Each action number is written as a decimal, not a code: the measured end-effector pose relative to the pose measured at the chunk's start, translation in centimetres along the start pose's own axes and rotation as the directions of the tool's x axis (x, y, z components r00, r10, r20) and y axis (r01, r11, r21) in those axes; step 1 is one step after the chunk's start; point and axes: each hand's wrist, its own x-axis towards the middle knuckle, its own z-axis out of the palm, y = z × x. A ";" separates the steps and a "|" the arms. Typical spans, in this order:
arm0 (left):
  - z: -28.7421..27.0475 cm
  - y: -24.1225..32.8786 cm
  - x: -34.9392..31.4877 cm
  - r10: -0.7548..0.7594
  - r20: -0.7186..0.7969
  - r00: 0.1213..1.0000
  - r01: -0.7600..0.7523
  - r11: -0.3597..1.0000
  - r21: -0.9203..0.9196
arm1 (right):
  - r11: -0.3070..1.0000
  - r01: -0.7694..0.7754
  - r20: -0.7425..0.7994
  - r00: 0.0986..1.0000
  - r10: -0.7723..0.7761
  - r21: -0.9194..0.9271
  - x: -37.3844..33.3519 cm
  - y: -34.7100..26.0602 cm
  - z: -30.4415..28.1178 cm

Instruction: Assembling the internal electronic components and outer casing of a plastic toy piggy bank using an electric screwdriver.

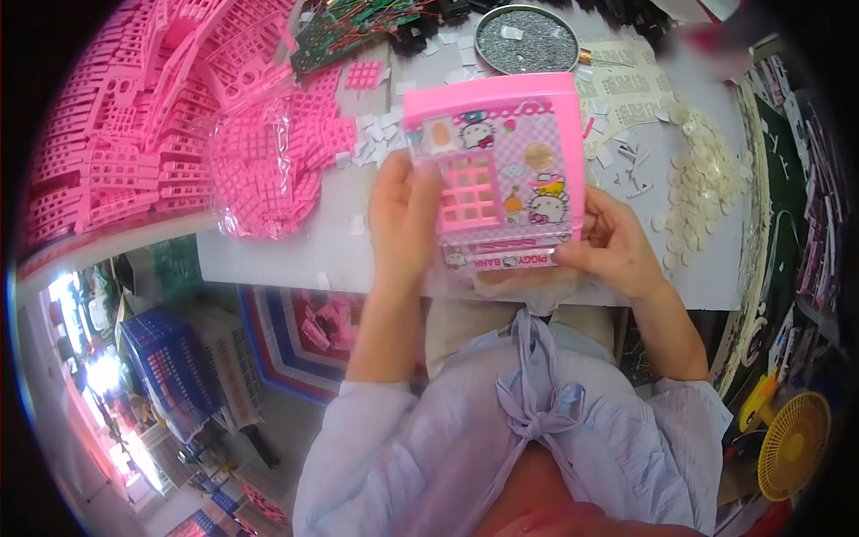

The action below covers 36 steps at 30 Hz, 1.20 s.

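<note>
Over the near edge of the table I hold a pink plastic money box panel (506,170) with cartoon cat stickers and a square grid of openings. My left hand (404,210) grips its left side, fingers partly hidden behind it. At the lower right corner, my right hand (613,237) pinches the edge with the thumb in front. To the left of the panel lies a clear plastic bag (268,166) full of pink lattice pieces. A single pink lattice piece (364,75) and loose small white squares (380,130) are on the table beyond my left hand.
Pink molded panels (125,116) pile up at far left. Green circuit boards (344,36) with wires and a round tin (528,42) of small grey metal parts are at the back. Cream discs (698,183) spread on the right; a yellow fan (795,445) stands lower right.
</note>
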 end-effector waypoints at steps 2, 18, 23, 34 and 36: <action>-1.2 0.1 0.9 -0.033 0.045 0.998 0.034 0.999 -0.018 | 0.999 -0.046 0.042 0.998 0.046 -0.013 -0.1 -1.3 0.1; -1.3 1.8 2.2 -0.030 -0.179 0.983 0.001 0.987 -0.162 | 0.968 0.238 -0.021 0.971 -0.237 0.080 0.6 0.3 2.5; -1.2 -0.3 2.1 0.149 -0.298 0.943 -0.178 0.981 -0.071 | 0.911 0.411 -0.066 0.908 -0.413 -0.048 0.7 1.1 3.7; -1.2 -2.6 2.3 -0.003 -0.297 0.955 -0.070 0.970 -0.234 | 0.678 0.466 0.203 0.878 -0.433 -0.569 0.1 -0.7 3.1; -1.0 -2.8 2.2 -0.001 -0.306 0.952 -0.075 0.969 -0.235 | 0.574 0.518 0.205 0.829 -0.521 -0.635 0.3 -0.6 3.3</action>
